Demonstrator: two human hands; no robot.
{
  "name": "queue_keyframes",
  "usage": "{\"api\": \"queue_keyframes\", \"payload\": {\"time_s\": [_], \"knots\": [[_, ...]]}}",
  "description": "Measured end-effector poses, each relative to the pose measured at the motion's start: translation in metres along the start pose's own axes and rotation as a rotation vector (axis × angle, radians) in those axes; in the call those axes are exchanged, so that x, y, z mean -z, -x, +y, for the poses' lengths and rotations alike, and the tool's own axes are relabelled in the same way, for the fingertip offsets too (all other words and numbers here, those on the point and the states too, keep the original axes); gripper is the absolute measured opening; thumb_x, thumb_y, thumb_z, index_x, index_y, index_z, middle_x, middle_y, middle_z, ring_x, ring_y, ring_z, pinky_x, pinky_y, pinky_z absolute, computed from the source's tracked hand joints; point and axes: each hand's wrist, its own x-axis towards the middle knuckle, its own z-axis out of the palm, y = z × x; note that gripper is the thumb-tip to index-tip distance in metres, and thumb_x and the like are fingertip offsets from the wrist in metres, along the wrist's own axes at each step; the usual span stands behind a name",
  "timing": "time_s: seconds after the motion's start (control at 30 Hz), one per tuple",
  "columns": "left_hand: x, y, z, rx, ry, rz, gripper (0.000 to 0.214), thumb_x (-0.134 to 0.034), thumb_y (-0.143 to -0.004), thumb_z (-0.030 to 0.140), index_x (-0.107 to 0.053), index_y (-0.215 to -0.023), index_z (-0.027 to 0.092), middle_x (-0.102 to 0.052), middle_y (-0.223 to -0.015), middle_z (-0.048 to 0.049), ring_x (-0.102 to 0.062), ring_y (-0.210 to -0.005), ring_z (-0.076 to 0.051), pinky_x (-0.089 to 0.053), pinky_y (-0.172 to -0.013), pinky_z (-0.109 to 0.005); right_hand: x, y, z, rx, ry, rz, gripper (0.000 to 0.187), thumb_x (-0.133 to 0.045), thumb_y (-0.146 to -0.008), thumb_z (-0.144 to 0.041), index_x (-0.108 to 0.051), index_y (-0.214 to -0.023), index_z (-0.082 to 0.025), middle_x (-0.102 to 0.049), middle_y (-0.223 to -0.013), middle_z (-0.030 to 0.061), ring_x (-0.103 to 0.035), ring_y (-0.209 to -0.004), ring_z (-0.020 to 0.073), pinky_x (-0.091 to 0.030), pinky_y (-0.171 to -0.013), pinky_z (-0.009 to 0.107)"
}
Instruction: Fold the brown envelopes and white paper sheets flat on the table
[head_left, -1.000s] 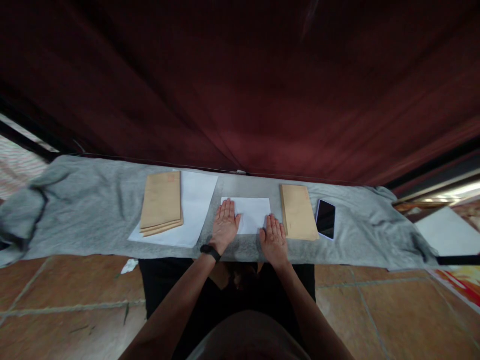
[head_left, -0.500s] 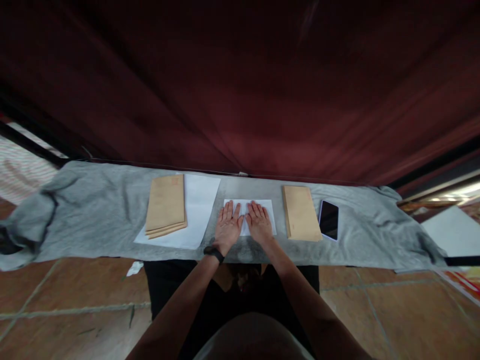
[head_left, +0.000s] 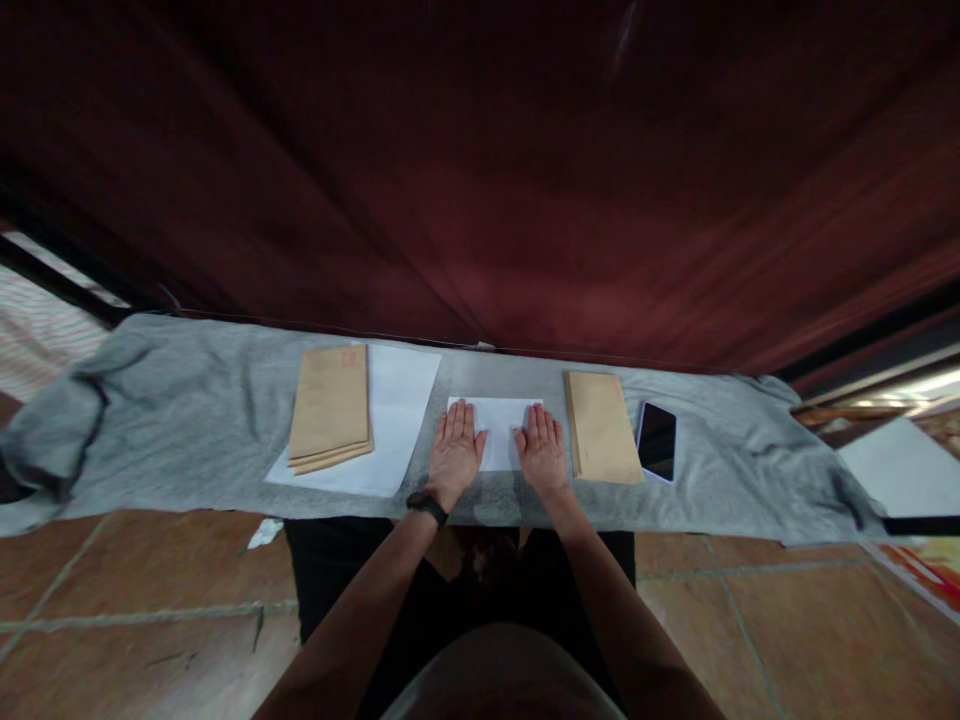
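A small white sheet of paper [head_left: 500, 432], which looks folded, lies flat in front of me. My left hand [head_left: 456, 450], with a dark band on its wrist, rests flat over the paper's left end, palm down. Over the right end lies my right hand [head_left: 542, 450], also flat with the thumb held apart. Both hands are open and grip nothing. The paper's middle shows between them, while the palms and fingers hide its ends.
Brown envelopes [head_left: 330, 400] lie stacked on larger white sheets [head_left: 401, 420] at the left. Another envelope stack [head_left: 602, 428] lies to the right, beside a phone [head_left: 657, 441]. Grey cloth [head_left: 202, 420] covers the narrow table. A dark red curtain [head_left: 480, 200] hangs behind.
My right hand has slid right across the paper, from its middle to its right end. The left hand has stayed nearly in place, flat on the left end.
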Motion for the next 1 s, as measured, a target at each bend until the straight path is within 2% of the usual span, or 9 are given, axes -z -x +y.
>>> {"api": "queue_keyframes", "payload": {"time_s": [0.2,0.37,0.47,0.57,0.67,0.77,0.87,1.0], "knots": [[0.001,0.003,-0.002,0.036,0.023,0.048,0.062,-0.031,-0.103,0.036,-0.038,-0.153,0.0,-0.034,-0.162,-0.0211,-0.024,-0.155,-0.029,-0.023,-0.126,-0.048,0.007,0.014,0.01,-0.042,0.005,0.024,0.059,-0.032,-0.107,-0.039,-0.037,-0.156,-0.006,-0.046,-0.155,0.0219,-0.041,-0.145,0.0314,-0.033,-0.117,0.052],[0.002,0.025,-0.007,0.075,0.072,0.113,0.058,-0.033,-0.1,0.03,-0.041,-0.15,0.001,-0.04,-0.158,-0.0226,-0.033,-0.151,-0.031,-0.03,-0.123,-0.051,0.008,0.023,0.013,-0.059,0.012,0.057,0.058,-0.031,-0.107,-0.038,-0.037,-0.156,-0.006,-0.045,-0.155,0.0219,-0.042,-0.144,0.031,-0.036,-0.116,0.051],[0.004,0.041,-0.009,0.115,0.171,0.144,0.057,-0.035,-0.099,0.027,-0.041,-0.15,0.006,-0.041,-0.158,-0.0206,-0.037,-0.149,-0.03,-0.034,-0.121,-0.05,0.008,0.023,0.012,-0.058,0.011,0.063,0.058,-0.031,-0.107,-0.038,-0.037,-0.155,-0.006,-0.046,-0.155,0.0219,-0.043,-0.143,0.0314,-0.036,-0.116,0.051],[0.007,0.047,-0.011,0.207,0.381,0.158,0.055,-0.041,-0.096,0.027,-0.044,-0.149,0.012,-0.048,-0.155,-0.0185,-0.046,-0.143,-0.029,-0.041,-0.116,-0.047,0.008,0.023,0.012,-0.057,0.005,0.06,0.058,-0.032,-0.106,-0.037,-0.039,-0.154,-0.005,-0.046,-0.155,0.0228,-0.043,-0.143,0.0318,-0.036,-0.116,0.052],[0.011,0.04,-0.016,0.341,0.608,0.147,0.05,-0.052,-0.09,0.031,-0.056,-0.138,0.017,-0.063,-0.139,-0.0159,-0.06,-0.128,-0.03,-0.05,-0.106,-0.046,0.008,0.023,0.012,-0.056,0.011,0.048,0.058,-0.033,-0.106,-0.036,-0.039,-0.154,-0.004,-0.045,-0.155,0.0234,-0.043,-0.143,0.0313,-0.036,-0.117,0.052],[0.016,0.028,-0.022,0.5,0.855,0.142,0.038,-0.064,-0.081,0.037,-0.068,-0.113,0.018,-0.075,-0.105,-0.01,-0.07,-0.1,-0.027,-0.056,-0.088,-0.04,0.008,0.023,0.012,-0.054,0.021,0.055,0.058,-0.032,-0.106,-0.037,-0.04,-0.153,-0.004,-0.046,-0.155,0.0228,-0.044,-0.143,0.0311,-0.036,-0.116,0.051],[0.021,0.021,-0.023,0.612,1.081,0.13,0.034,-0.069,-0.074,0.04,-0.07,-0.099,0.018,-0.071,-0.08,-0.0031,-0.067,-0.075,-0.02,-0.054,-0.07,-0.032,0.008,0.023,0.013,-0.046,0.018,0.079,0.058,-0.03,-0.106,-0.037,-0.04,-0.154,-0.006,-0.047,-0.154,0.022,-0.045,-0.142,0.0311,-0.037,-0.115,0.051],[0.028,0.019,-0.018,0.616,1.154,0.125,0.031,-0.073,-0.067,0.041,-0.07,-0.087,0.018,-0.069,-0.072,-0.0004,-0.063,-0.067,-0.017,-0.05,-0.063,-0.027,0.008,0.024,0.013,-0.034,0.027,0.08,0.058,-0.03,-0.106,-0.037,-0.041,-0.152,-0.004,-0.047,-0.154,0.0225,-0.044,-0.142,0.031,-0.036,-0.116,0.049]]}}
